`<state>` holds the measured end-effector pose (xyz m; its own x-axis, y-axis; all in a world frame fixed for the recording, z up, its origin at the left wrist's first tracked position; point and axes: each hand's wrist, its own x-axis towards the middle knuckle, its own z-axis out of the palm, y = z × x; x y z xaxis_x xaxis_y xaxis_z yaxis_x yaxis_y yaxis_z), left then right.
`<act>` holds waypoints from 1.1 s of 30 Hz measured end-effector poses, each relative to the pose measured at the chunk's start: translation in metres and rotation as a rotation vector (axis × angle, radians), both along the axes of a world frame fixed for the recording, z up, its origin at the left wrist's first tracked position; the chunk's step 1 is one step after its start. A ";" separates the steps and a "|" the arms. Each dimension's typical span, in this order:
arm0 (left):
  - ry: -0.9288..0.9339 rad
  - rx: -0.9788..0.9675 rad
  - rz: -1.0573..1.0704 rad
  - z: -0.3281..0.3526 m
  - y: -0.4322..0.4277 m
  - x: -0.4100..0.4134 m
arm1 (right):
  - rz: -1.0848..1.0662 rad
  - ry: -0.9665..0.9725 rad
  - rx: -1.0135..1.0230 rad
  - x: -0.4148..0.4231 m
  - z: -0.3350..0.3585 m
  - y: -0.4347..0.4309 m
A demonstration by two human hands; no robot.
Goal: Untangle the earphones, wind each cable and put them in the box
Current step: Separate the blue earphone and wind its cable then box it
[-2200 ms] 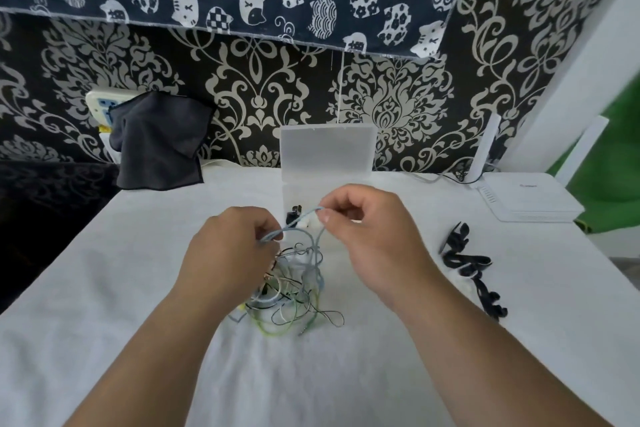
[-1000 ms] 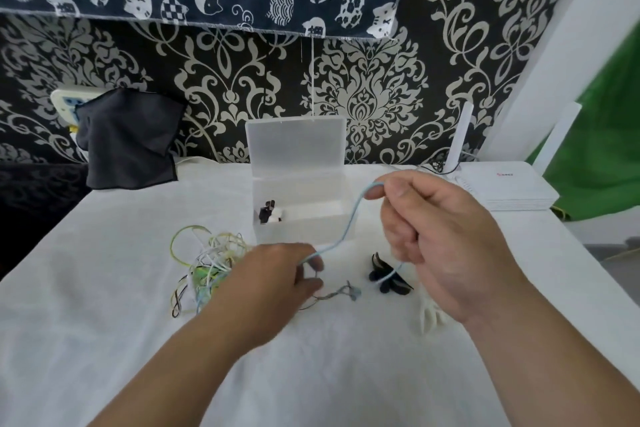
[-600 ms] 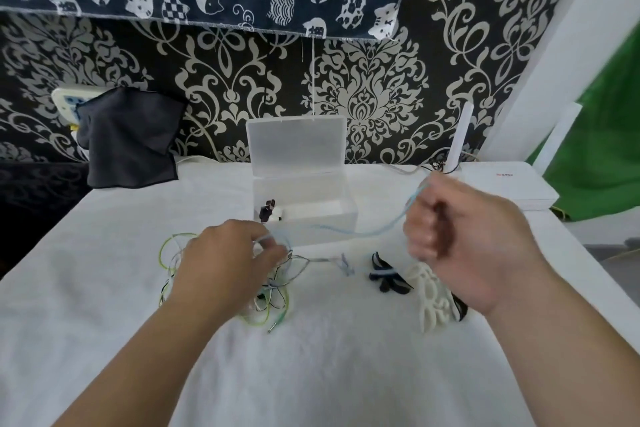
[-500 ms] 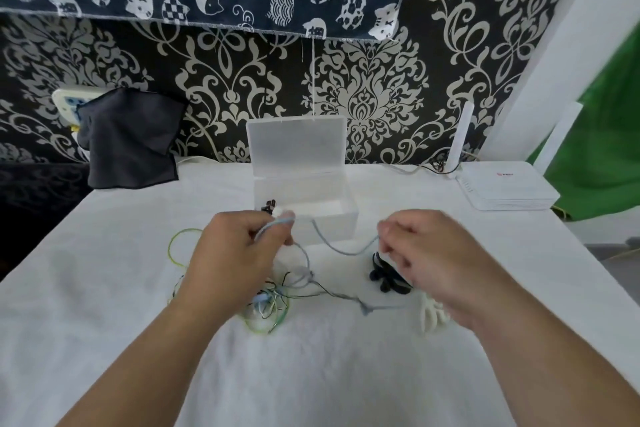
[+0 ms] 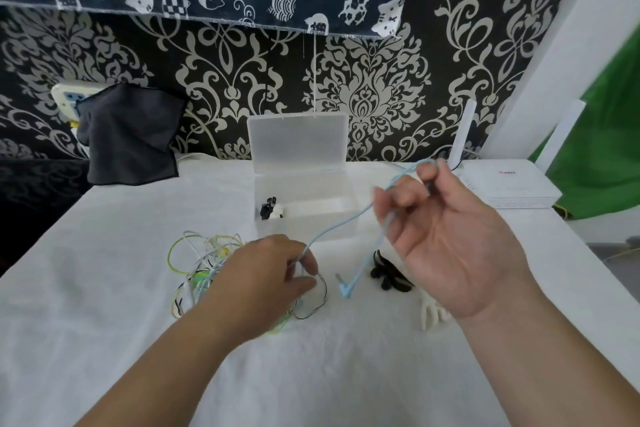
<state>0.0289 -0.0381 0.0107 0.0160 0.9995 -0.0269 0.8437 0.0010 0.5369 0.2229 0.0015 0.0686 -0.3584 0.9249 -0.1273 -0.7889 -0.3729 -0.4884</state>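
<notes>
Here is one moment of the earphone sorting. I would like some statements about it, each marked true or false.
1. The left hand and the right hand both hold the light blue cable. True.
2. The box is closed. False: its lid stands upright, open.
3. The cable's plug lies inside the box. False: it dangles outside, in front of the box.
4. A dark cloth sits at the far left of the table. True.
</notes>
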 end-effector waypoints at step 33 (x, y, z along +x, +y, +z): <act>-0.192 0.044 -0.080 0.010 -0.001 -0.015 | 0.198 -1.651 0.808 -0.028 -0.051 -0.013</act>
<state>0.0136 -0.0396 0.0206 0.0963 0.9950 0.0278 0.7226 -0.0891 0.6855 0.1945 -0.0111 0.0178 -0.4426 0.8965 -0.0199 0.6386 0.2996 -0.7089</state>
